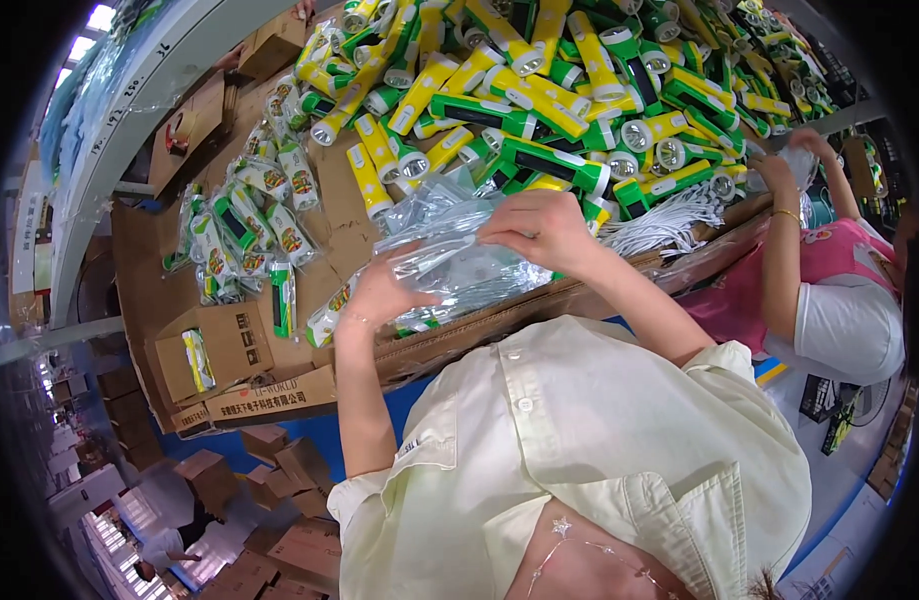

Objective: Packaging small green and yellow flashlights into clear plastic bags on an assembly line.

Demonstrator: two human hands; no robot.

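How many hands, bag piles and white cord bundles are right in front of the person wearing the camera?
Own hands, both on the bags: 2 (left hand, right hand)
pile of crinkly clear plastic bags: 1
bundle of white cords: 1
Total: 4

I see a cardboard-covered worktop (339, 215) heaped with yellow and green torches (539, 90), bagged torches (249, 215), clear plastic bags (459, 265) and white cords (669, 222).
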